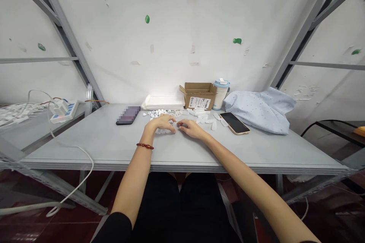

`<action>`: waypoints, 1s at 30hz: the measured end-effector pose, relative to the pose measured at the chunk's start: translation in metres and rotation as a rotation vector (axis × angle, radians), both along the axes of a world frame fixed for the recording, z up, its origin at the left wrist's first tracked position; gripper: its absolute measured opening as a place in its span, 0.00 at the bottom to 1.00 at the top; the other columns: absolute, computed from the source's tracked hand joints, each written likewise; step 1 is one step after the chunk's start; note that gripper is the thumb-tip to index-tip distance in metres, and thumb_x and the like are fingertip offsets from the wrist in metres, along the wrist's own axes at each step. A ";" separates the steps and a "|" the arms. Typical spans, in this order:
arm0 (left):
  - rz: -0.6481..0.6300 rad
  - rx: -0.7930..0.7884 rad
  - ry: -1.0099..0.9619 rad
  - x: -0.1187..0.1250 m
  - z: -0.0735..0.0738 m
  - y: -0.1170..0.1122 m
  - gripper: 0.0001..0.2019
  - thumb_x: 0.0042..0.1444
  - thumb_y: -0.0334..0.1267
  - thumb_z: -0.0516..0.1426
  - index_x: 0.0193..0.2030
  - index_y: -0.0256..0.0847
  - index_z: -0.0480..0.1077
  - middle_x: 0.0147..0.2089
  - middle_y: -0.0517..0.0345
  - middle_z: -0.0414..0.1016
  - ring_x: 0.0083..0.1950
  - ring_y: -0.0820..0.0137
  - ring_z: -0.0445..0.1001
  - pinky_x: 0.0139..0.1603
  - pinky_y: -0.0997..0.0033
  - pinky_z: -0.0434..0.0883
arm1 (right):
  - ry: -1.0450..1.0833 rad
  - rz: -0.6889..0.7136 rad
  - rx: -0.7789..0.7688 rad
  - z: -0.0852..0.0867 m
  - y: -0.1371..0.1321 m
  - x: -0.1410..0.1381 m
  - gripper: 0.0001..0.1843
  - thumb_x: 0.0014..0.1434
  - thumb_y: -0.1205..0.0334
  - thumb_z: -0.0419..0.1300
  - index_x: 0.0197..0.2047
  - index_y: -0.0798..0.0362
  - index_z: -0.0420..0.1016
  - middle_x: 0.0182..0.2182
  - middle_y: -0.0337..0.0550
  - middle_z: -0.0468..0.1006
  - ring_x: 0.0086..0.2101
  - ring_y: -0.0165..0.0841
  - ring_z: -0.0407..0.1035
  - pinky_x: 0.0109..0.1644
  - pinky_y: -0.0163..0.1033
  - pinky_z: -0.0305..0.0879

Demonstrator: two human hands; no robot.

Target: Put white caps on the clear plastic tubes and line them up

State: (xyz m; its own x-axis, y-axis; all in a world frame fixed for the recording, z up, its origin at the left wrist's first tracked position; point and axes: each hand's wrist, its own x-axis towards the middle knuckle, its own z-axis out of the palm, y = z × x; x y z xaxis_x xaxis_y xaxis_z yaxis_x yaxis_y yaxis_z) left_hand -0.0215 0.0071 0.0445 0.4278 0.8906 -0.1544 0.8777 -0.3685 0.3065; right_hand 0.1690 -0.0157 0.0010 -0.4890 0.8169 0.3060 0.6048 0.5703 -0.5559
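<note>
My left hand (164, 122), with a red bead bracelet (145, 146) at its wrist, is curled over the middle of the table. Its thumb and forefinger are closed around a small translucent plastic piece (175, 125). Facing it from the right, my right hand (191, 128) has bent fingers pinched near that piece; what they hold is too small to make out. More translucent pieces (162, 131) lie partly hidden under my left hand. Behind it are small white caps (156, 113) and a heap of thin white rings (176, 113). Loose clear plastic parts (202, 119) lie beyond my right hand.
On the grey table (99, 136), one phone (129, 115) lies left and another phone (235, 123) right. Along the wall stand a white flat stack (163, 102), an open cardboard box (200, 95) and a lidded cup (220, 95). Light blue cloth (259, 110) is bunched at right; a white cable (82, 152) hangs left.
</note>
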 end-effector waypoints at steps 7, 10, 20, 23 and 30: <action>-0.018 -0.024 0.021 -0.005 0.000 0.002 0.35 0.37 0.55 0.61 0.55 0.47 0.69 0.57 0.54 0.70 0.62 0.53 0.60 0.57 0.63 0.63 | -0.016 0.031 0.000 -0.002 0.001 -0.001 0.14 0.59 0.71 0.55 0.48 0.57 0.75 0.46 0.48 0.78 0.46 0.36 0.71 0.52 0.41 0.63; -0.018 -0.040 0.027 -0.007 0.001 0.003 0.35 0.37 0.55 0.61 0.55 0.46 0.68 0.58 0.53 0.69 0.60 0.54 0.62 0.57 0.63 0.63 | -0.018 0.042 0.020 -0.004 0.002 -0.001 0.14 0.59 0.71 0.55 0.47 0.56 0.76 0.46 0.47 0.79 0.45 0.36 0.71 0.52 0.42 0.63; -0.010 -0.065 0.026 -0.007 0.004 0.001 0.37 0.35 0.55 0.62 0.55 0.45 0.69 0.58 0.54 0.70 0.58 0.55 0.66 0.53 0.67 0.65 | -0.023 0.057 0.019 -0.004 0.000 -0.003 0.14 0.58 0.71 0.56 0.47 0.55 0.76 0.45 0.47 0.79 0.44 0.36 0.72 0.52 0.42 0.63; -0.003 -0.053 -0.003 -0.008 0.003 0.001 0.36 0.34 0.55 0.63 0.54 0.46 0.70 0.55 0.54 0.72 0.56 0.55 0.67 0.51 0.67 0.66 | -0.027 0.056 0.013 -0.003 -0.001 -0.003 0.14 0.58 0.71 0.56 0.46 0.55 0.76 0.44 0.47 0.79 0.44 0.36 0.72 0.52 0.41 0.63; -0.005 -0.020 -0.022 -0.010 0.002 0.001 0.32 0.33 0.52 0.63 0.50 0.47 0.73 0.52 0.54 0.74 0.53 0.55 0.69 0.47 0.68 0.67 | -0.016 0.076 0.030 -0.005 -0.002 -0.004 0.13 0.58 0.72 0.56 0.44 0.55 0.76 0.43 0.46 0.79 0.44 0.34 0.72 0.51 0.41 0.63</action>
